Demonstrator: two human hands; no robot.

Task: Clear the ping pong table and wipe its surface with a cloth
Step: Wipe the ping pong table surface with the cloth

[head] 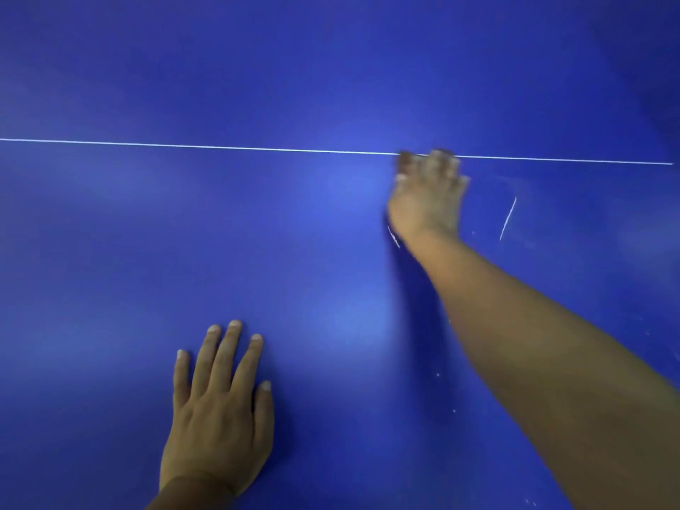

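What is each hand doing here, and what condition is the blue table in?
left hand: flat on the table, fingers straight and spread.
right hand: stretched out to the white line, blurred; no cloth can be made out.
table: blue, with thin white scratches and specks near the right arm.
white line: unbroken.

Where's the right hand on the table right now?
In the head view, the right hand is stretched out right of centre on the blue table, fingertips at the white line, far beyond the flat left hand.
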